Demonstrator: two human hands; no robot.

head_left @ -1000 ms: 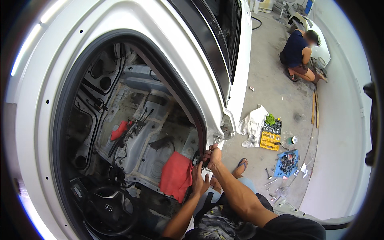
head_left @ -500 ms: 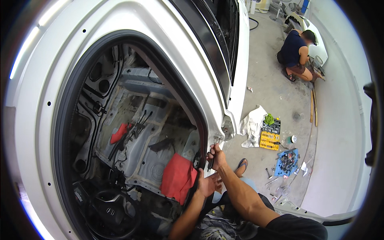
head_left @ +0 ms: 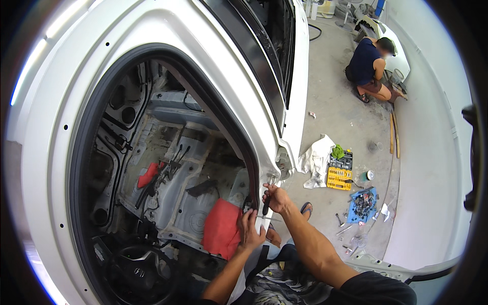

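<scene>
A dark-handled tool [head_left: 266, 202] stands upright in your right hand [head_left: 277, 197], fingers clenched around its handle, its tip up against the lower edge of the white car body [head_left: 213, 56] by the door opening. Just below, your left hand [head_left: 250, 230] grips the black rubber door seal [head_left: 252, 178], fingers curled on it. Inside the stripped cabin lies a red cloth [head_left: 221, 230]. Farther off, on the concrete floor, sit a yellow socket set [head_left: 339, 175] and a blue tray [head_left: 362, 203]. Beyond, another person [head_left: 368, 68] crouches.
</scene>
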